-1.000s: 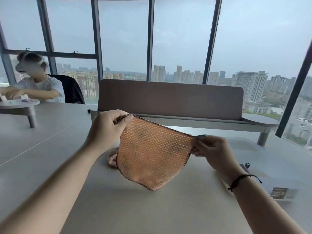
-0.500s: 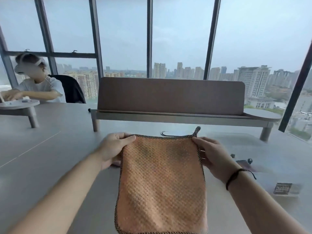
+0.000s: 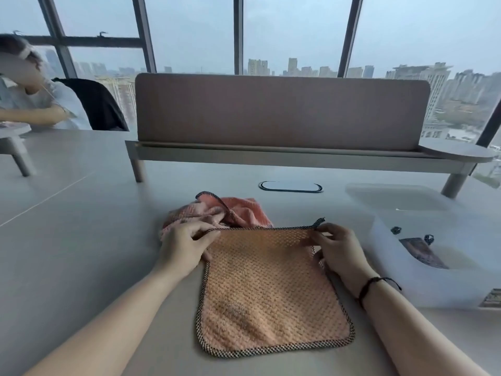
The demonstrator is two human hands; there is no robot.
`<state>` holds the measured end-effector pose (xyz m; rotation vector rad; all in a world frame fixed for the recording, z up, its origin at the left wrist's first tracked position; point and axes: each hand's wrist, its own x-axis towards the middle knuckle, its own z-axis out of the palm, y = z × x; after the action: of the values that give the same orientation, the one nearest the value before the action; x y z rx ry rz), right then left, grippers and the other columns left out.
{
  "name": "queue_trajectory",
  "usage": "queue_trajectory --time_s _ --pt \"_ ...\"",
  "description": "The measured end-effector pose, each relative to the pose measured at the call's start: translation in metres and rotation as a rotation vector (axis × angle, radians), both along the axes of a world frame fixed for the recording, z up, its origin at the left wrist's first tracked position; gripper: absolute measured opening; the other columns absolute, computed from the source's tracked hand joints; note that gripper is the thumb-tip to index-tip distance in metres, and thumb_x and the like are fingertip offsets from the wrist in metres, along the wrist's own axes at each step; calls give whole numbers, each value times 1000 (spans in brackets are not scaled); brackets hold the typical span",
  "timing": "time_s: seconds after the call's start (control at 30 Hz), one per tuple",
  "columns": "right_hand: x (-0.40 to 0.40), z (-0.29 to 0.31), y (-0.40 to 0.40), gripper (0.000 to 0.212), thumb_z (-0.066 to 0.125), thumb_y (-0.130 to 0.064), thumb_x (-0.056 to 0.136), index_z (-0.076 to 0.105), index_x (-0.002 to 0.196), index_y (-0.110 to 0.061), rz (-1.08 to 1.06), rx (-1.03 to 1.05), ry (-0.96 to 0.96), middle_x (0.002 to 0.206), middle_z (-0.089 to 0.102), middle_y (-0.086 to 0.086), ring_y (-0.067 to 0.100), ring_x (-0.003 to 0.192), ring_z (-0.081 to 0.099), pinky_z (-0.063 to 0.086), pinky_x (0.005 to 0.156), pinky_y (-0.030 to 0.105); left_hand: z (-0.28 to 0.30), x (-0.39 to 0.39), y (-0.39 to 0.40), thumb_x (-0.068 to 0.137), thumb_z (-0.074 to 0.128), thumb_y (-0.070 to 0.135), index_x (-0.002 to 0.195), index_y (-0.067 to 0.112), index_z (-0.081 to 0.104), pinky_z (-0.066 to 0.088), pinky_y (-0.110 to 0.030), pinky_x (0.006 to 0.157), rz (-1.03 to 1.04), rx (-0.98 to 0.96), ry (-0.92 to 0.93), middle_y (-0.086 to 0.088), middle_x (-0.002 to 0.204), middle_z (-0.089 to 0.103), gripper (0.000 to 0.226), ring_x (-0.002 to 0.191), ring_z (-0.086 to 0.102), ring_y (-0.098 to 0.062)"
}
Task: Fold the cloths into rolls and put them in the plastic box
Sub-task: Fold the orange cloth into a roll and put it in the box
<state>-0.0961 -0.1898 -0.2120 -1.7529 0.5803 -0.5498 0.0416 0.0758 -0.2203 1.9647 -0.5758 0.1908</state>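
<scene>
Lying flat on the grey table (image 3: 67, 253), an orange cloth (image 3: 271, 294) with waffle texture and a dark checkered border, long axis running from 6 o'clock, near the body, toward 12 o'clock, away from it. Far edge stretching straight between the two hands; near edge curving slightly, corners rounded. Showing a faint darker patch near the lower left part of the weave. Carrying a small hanging loop (image 3: 319, 221) at the far right corner, sticking up toward 1 o'clock.

Pinching the far left corner between thumb and curled fingers: the left hand (image 3: 184, 246), knuckles up, resting on the table. Pinching the far right corner just below the loop: the right hand (image 3: 339, 248), fingers curled around the hem, a dark cord bracelet (image 3: 371, 286) circling the wrist.

Lying crumpled at 12 o'clock of the flat cloth, touching its far edge: a pink cloth (image 3: 225, 211) with the same dark border, bunched and folded over itself.

Standing at 3 o'clock, just beside the right hand: a translucent plastic box (image 3: 433, 283), a dark rolled piece (image 3: 423, 252) showing dimly through its wall; contents otherwise too hazy to tell. Lying at 1 o'clock, beyond the box: its pale lid (image 3: 393, 196).

Sitting at 10 o'clock, far across the table: another person (image 3: 35, 104).
</scene>
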Motion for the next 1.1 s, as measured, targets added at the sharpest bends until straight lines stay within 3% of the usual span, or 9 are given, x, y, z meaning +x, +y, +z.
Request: queue_trajectory --time_s 0.1,0.17,0.23,0.3,0.4,0.57,0.77,0.93,1.1 --pt "-7 4 2 13 69 -13 91 64 81 -7 45 41 -41 85 78 11 26 51 55 32 33 16 0 0 2 85 74 7 80 23 75 53 -25 43 -47 -146 27 1 80 77 17 62 75 -23" --pt "-14 7 6 18 75 -19 86 64 76 -8 84 -5 -44 83 77 12 25 51 57 33 37 14 1 -2 3 82 76 5 81 19 77 59 -28 53 -69 -175 -32 7 82 77 15 65 73 -13" --pt "-22 13 12 22 81 -25 80 68 77 -7 112 -28 -62 75 76 10 24 51 60 36 39 14 5 -12 7 78 79 3 79 18 78 55 -17 59 -96 -171 -57 15 78 76 15 63 69 -2" --pt "-34 18 17 24 83 -25 77 70 80 -5 115 1 -79 64 71 5 21 48 60 35 37 14 7 -25 12 78 79 -1 79 14 78 52 -16 55 -141 -190 3 6 73 76 15 54 67 -8" --pt "-54 21 19 23 80 -20 79 69 81 -1 146 128 -119 62 69 6 16 43 59 34 35 14 9 -46 22 74 81 2 78 12 80 57 -27 55 -254 -226 123 -11 74 76 11 62 70 -29" --pt "-84 9 18 11 73 8 79 65 79 0 187 283 -163 65 64 15 20 51 62 52 46 23 16 -67 37 64 89 9 77 7 79 57 -31 65 -404 -190 246 -22 80 75 17 72 67 -31" --pt "-110 5 26 22 64 22 77 62 77 0 280 198 -144 67 61 16 18 48 57 48 43 23 15 -86 55 57 86 16 69 9 79 53 -17 73 -499 -127 285 -11 92 78 15 84 72 -13" --pt "-115 4 29 20 66 17 77 65 78 -3 249 -23 -59 67 60 15 13 42 46 37 39 20 12 -89 58 54 87 33 68 16 80 51 -16 79 -522 20 183 -2 93 78 23 88 73 -12" --pt "-113 2 29 21 67 9 77 67 75 -12 219 -202 20 71 72 9 16 41 49 40 41 22 12 -87 58 51 92 46 70 19 81 51 -15 84 -565 105 175 5 96 78 35 95 72 -10"
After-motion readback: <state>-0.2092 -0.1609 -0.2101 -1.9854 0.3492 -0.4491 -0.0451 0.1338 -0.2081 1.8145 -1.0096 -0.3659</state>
